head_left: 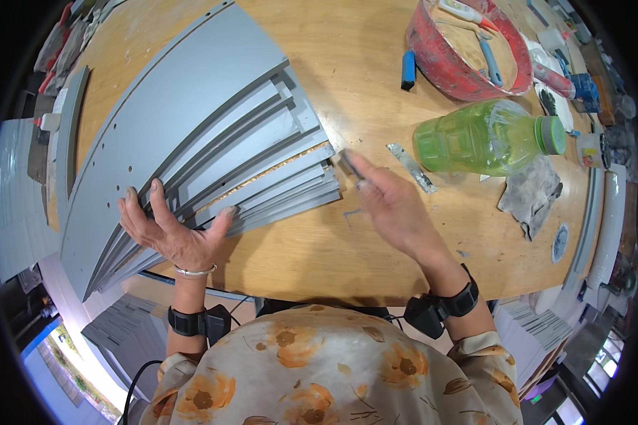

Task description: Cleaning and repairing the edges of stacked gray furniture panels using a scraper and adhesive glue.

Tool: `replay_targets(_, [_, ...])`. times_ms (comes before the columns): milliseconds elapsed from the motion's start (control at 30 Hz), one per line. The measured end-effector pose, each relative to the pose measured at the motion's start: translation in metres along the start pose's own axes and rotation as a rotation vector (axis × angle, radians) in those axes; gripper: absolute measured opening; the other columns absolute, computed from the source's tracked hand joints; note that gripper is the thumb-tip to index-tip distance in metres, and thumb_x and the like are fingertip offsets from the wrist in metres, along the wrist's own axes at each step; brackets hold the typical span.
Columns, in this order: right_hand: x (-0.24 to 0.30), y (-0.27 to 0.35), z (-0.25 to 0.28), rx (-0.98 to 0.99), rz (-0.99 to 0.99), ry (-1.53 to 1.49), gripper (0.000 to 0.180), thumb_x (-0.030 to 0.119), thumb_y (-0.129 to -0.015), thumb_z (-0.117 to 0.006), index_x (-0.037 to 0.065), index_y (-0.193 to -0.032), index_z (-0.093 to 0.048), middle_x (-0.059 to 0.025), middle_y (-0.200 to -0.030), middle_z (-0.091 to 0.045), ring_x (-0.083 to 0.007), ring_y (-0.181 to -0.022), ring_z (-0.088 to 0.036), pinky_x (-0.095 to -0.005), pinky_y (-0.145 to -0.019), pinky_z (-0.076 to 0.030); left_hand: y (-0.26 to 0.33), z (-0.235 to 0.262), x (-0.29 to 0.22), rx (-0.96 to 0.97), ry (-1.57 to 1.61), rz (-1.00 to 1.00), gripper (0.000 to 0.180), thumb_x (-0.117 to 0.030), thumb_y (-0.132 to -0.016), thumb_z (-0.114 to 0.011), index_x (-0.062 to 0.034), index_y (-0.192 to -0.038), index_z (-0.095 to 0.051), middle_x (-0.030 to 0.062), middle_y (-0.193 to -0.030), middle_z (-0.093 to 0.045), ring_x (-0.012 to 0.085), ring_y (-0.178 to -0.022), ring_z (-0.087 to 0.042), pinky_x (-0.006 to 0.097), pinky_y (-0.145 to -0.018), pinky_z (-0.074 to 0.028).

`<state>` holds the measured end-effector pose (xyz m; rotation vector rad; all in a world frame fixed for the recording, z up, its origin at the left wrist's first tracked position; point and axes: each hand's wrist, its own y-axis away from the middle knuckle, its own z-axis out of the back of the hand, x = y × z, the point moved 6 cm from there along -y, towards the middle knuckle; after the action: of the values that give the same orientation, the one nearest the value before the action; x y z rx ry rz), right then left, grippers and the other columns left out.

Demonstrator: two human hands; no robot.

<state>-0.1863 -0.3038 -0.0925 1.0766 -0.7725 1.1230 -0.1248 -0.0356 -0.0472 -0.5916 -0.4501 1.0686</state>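
Observation:
Several grey board strips lie in a stepped stack beside a wide grey panel with a row of small holes. Along one strip runs a raw, brownish particleboard edge. My left hand rests across the strips near their left end, fingers spread, thumb apart. Just past the strips' right ends, my right hand is closed on a small dark flat tool; its exact kind is partly hidden by the fingers. The tool's tip is close to the strip corner, but I cannot tell whether they touch.
At the far right stand a red tub of tan material and a blue block. Nearer lie a green plastic bottle, a metal scraper blade and a grey rag. The wooden table's front edge is near my body.

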Motion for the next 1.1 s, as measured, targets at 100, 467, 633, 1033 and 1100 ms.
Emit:
replay_targets(100, [0.033, -0.003, 0.020, -0.152, 0.190, 0.365, 0.039, 0.004, -0.087, -0.047, 0.007, -0.125, -0.052, -0.0205, -0.090, -0.060, -0.0356, -0.083, -0.058, -0.0393, -0.075, -0.047, 0.001, 0.001, 0.001, 0.010, -0.008, 0.006, 0.094, -0.070, -0.065, -0.064, -0.0086, -0.133, -0.042, 0.0178, -0.138, -0.028, 0.0387, -0.132, -0.021, 0.055, -0.106, -0.016])
replay_targets(467, [0.073, 0.001, 0.012, -0.055, 0.268, 0.853, 0.037, 0.006, -0.080, -0.052, 0.008, -0.116, -0.059, -0.0165, -0.077, -0.055, -0.0336, -0.064, -0.060, -0.0414, -0.058, -0.049, 0.001, 0.001, 0.001, 0.014, 0.020, 0.036, 0.092, -0.070, -0.065, -0.063, -0.0100, -0.132, -0.044, 0.0167, -0.138, -0.028, 0.0384, -0.132, -0.021, 0.055, -0.106, -0.017])
replay_targets(633, [0.062, 0.009, 0.007, -0.004, 0.267, 0.938, 0.035, 0.007, -0.080, -0.053, 0.007, -0.114, -0.060, -0.0158, -0.077, -0.055, -0.0323, -0.061, -0.060, -0.0399, -0.056, -0.049, 0.002, 0.000, 0.001, -0.007, -0.012, 0.025, 0.094, -0.073, -0.066, -0.060, -0.0080, -0.132, -0.044, 0.0181, -0.137, -0.029, 0.0384, -0.131, -0.022, 0.055, -0.106, -0.017])
replay_targets(1033, [0.092, -0.002, 0.020, -0.117, 0.386, 0.896, 0.042, -0.002, -0.075, -0.050, 0.008, -0.114, -0.060, -0.0127, -0.072, -0.055, -0.0305, -0.061, -0.057, -0.0376, -0.056, -0.047, 0.003, 0.000, 0.002, 0.001, -0.023, 0.009, 0.094, -0.074, -0.067, -0.059, -0.0080, -0.132, -0.042, 0.0180, -0.138, -0.028, 0.0389, -0.131, -0.021, 0.056, -0.106, -0.017])
replay_targets(1100, [0.092, -0.004, 0.016, -0.102, 0.401, 0.901, 0.041, -0.002, -0.074, -0.050, 0.006, -0.113, -0.061, -0.0126, -0.072, -0.055, -0.0303, -0.061, -0.057, -0.0373, -0.056, -0.047, 0.002, -0.001, 0.002, 0.004, -0.017, 0.011, 0.095, -0.074, -0.066, -0.059, -0.0082, -0.132, -0.042, 0.0178, -0.138, -0.028, 0.0388, -0.131, -0.021, 0.056, -0.106, -0.017])
